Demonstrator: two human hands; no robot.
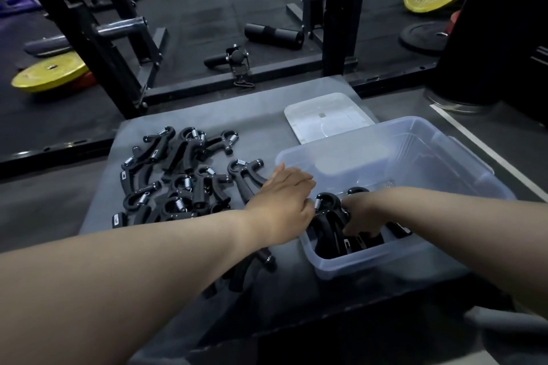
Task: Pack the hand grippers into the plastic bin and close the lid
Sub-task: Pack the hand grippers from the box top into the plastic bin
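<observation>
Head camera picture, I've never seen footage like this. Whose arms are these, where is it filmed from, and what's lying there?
No machine here: a person wears the camera on the head, so you look down along their bare arms. On the grey mat lies a pile of hand grippers, beside a clear plastic bin; its white lid lies behind it. The right hand reaches into the bin and grips the packed grippers. The left hand is at the bin's rim; what its fingers hold is unclear.
</observation>
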